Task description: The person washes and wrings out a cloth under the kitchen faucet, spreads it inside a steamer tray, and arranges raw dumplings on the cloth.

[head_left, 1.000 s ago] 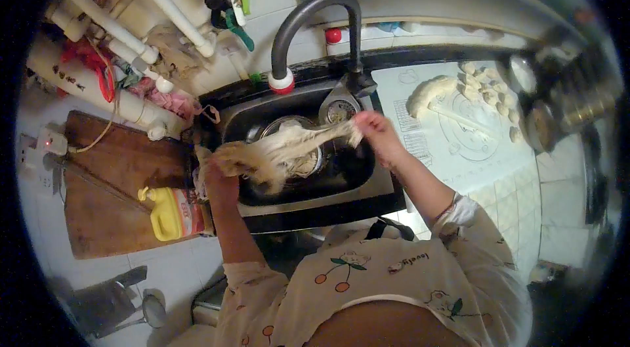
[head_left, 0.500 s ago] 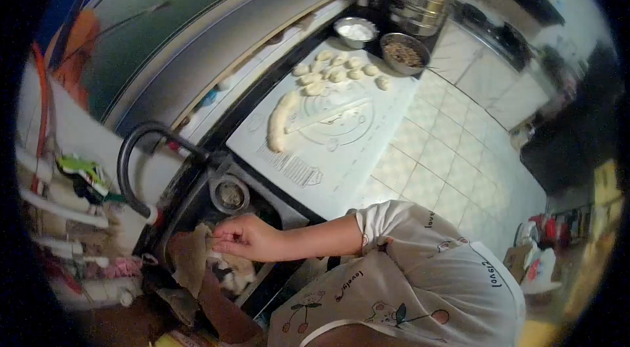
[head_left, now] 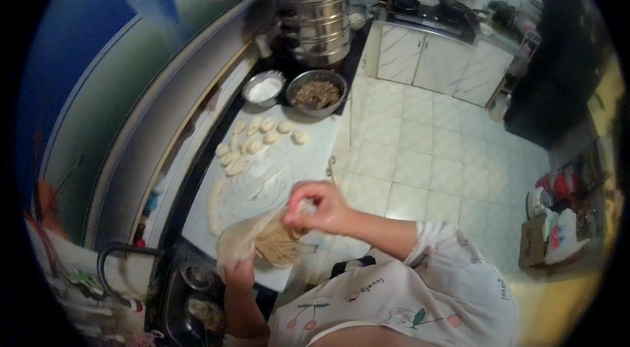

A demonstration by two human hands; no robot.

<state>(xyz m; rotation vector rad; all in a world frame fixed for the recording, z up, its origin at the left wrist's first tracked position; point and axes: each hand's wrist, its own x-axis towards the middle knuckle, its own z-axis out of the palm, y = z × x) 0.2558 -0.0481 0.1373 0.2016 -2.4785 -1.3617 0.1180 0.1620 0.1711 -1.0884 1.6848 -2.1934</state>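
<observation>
A tan cloth (head_left: 279, 245) hangs between my two hands over the near end of the white kneading mat (head_left: 308, 150). My right hand (head_left: 318, 206) has its thumb and fingers pinched at the cloth's upper right corner. Lower on the left, my left hand (head_left: 239, 273) grips the cloth's other side, its fingers partly covered by the fabric. Beyond the cloth, a long dough roll (head_left: 214, 206) lies along the mat's left side, its near end close to the cloth. Several small dough pieces (head_left: 252, 145) sit towards the mat's far end.
Past the mat stand a bowl of white powder (head_left: 264, 88), a bowl of brown chopped filling (head_left: 316, 94) and a tall metal steamer stack (head_left: 312, 12). A dark sink (head_left: 177, 311) with a curved black faucet (head_left: 105, 258) is at lower left. Tiled floor (head_left: 426, 170) lies right.
Both hands have brought the cloth from beside the sink to over the mat's near end. The view has swung, showing more of the stove and floor.
</observation>
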